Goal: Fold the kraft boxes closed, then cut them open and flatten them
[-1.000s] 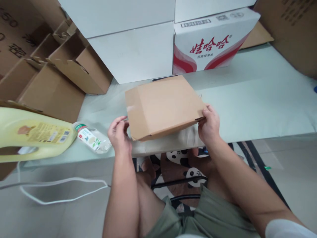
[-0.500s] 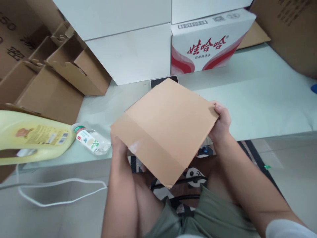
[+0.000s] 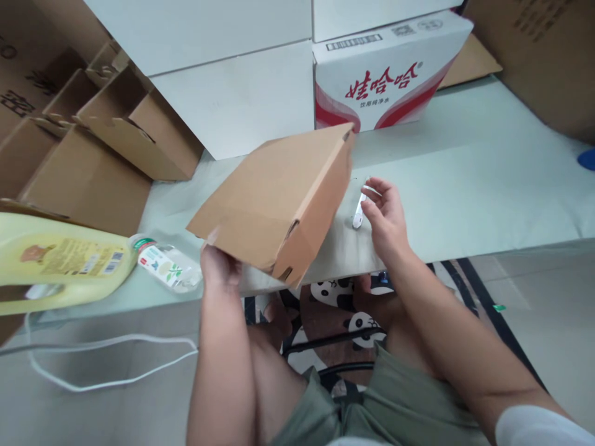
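Observation:
My left hand point(image 3: 219, 265) grips the near left corner of a flat brown cardboard box point(image 3: 264, 192), with some fingers hidden beneath it. The box is held tilted above the table, its narrow side facing right and showing small slots at the corners. To the right of the box, my right hand point(image 3: 385, 214) is off the cardboard, fingers curved and apart. A slim white object point(image 3: 358, 214) with a small dark slot lies at its fingertips; its kind is unclear, and whether the fingers touch it I cannot tell.
The table point(image 3: 488, 186) has a pale green cover. On the left are a clear bottle point(image 3: 170, 266), a yellow jug point(image 3: 65, 260) and open cardboard boxes point(image 3: 93, 167). White cartons point(image 3: 242, 99) and a red-and-white carton point(image 3: 385, 87) stand behind. A white cable point(image 3: 116, 381) hangs below.
My right hand has let go of the box and moved left and slightly down, beside the white object. The box has swung left and tipped, so its side now shows.

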Available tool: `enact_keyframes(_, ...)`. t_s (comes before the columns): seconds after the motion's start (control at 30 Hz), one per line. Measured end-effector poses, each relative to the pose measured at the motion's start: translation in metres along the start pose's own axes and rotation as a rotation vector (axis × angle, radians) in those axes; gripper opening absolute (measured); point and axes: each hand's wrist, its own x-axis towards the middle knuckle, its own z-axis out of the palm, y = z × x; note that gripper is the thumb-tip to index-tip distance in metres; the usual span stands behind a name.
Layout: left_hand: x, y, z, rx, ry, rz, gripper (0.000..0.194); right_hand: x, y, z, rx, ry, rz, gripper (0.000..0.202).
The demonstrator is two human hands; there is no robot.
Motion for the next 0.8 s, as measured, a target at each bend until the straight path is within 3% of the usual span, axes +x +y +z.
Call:
enact_keyframes(0.1, 0.002, -0.004, 0.003, -0.049, 0.174, 0.023, 0.016, -0.015, -0.010, 0.011, -0.044, -0.145, -0.072, 0.086)
enact_keyframes(0.2, 0.000, -0.010, 0.009, -0.013, 0.140, 0.064, 0.017, -0.027, -0.016, 0.024, -0.108, -0.290, -0.098, 0.099)
enact_keyframes(0.27, -0.004, -0.015, 0.014, 0.004, 0.092, 0.090, 0.019, -0.034, -0.019, 0.032, -0.155, -0.299, -0.100, 0.106)
enact_keyframes(0.37, -0.012, -0.021, 0.021, 0.022, 0.036, 0.122, 0.018, -0.040, -0.026, 0.039, -0.236, -0.215, -0.145, 0.110)
enact_keyframes(0.53, -0.019, -0.026, 0.030, 0.058, 0.014, 0.205, 0.021, -0.042, -0.031, 0.038, -0.171, -0.049, -0.022, 0.078)
enact_keyframes(0.7, -0.020, -0.024, 0.028, 0.068, 0.015, 0.182, 0.042, -0.032, -0.007, 0.041, 0.110, 0.058, 0.111, 0.070)
enact_keyframes(0.8, -0.020, -0.019, 0.022, 0.066, -0.109, 0.140, 0.045, -0.023, 0.010, 0.042, 0.288, 0.165, 0.186, 0.071)
